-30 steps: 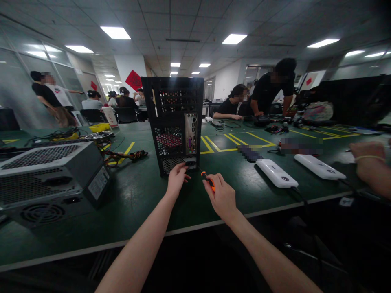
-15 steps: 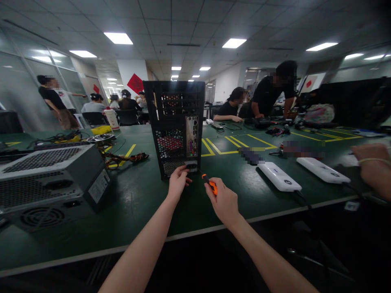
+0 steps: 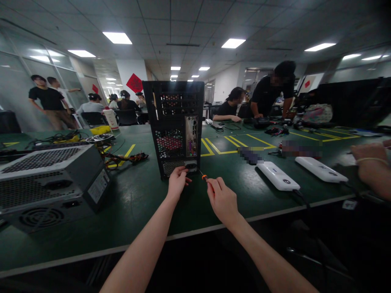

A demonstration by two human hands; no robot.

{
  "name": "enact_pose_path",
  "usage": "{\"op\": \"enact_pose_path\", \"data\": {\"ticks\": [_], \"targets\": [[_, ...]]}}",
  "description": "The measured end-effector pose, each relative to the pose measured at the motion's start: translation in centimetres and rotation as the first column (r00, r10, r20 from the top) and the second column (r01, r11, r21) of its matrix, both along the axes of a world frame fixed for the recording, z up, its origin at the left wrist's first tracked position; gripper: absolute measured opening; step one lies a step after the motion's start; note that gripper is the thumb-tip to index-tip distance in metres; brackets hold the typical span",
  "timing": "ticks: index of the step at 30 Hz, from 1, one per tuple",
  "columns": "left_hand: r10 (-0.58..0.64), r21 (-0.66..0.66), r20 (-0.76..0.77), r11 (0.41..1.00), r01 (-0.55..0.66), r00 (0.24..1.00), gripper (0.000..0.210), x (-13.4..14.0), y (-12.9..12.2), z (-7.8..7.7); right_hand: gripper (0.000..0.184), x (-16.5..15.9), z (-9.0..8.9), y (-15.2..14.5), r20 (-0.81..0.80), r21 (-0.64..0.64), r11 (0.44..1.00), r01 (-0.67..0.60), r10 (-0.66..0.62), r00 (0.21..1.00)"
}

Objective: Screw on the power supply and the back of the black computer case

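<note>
A black computer case [image 3: 152, 122] stands upright on the green table, its back panel facing me. Low on that panel is a fitted power supply [image 3: 172, 167] with a mesh grille. My left hand [image 3: 176, 184] is at this lower part, its index finger against the panel beside the power socket and its other fingers loosely apart. In my right hand [image 3: 222, 199], closed round the handle, is a screwdriver [image 3: 204, 177] with an orange and black grip. Its thin shaft points up and left to the case's lower right corner; the tip's exact contact is too small to tell.
A loose grey power supply [image 3: 70, 173] sits at the left, its cable bundle [image 3: 134, 158] trailing behind. Two white power banks [image 3: 277, 176] with cables lie at the right. Another person's hand [image 3: 371, 156] is at the far right edge. Other people sit and stand beyond the table.
My right hand has shifted its grip on the screwdriver: the fingers now cover most of the handle, and more of the shaft shows. My left hand and the case have stayed put.
</note>
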State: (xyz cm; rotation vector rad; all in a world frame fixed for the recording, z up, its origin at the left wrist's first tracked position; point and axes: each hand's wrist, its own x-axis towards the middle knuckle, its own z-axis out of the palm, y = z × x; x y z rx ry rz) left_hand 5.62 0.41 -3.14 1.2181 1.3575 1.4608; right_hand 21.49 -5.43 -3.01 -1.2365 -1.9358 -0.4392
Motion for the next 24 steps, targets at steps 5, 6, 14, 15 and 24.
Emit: {"op": "enact_pose_path", "data": {"ticks": [5,6,14,15,24], "targets": [[-0.002,-0.002,0.039,1.0,0.002,0.999,0.032,0.13,-0.19,0.43,0.018,-0.06,-0.05,-0.04,0.021,-0.032,0.998,0.049,-0.049,0.999],[-0.004,-0.003,0.043,1.0,0.004,0.999,0.033,0.14,-0.22,0.5,0.016,-0.12,0.0,-0.08,0.02,-0.045,0.998,0.037,-0.036,0.999],[-0.002,-0.007,0.055,1.0,0.002,0.998,0.035,0.25,-0.57,0.9,0.013,-0.16,0.02,-0.19,0.039,-0.069,0.998,0.014,-0.011,0.999],[-0.002,-0.012,0.055,1.0,0.002,0.999,0.034,0.26,-0.62,0.95,0.014,-0.14,0.01,-0.19,0.035,-0.062,0.998,0.024,-0.022,0.999],[-0.008,-0.008,0.047,1.0,0.009,0.999,0.032,0.26,-0.66,0.96,0.031,-0.25,0.53,-0.4,-0.018,-0.046,0.987,-0.153,0.152,0.988]]}}
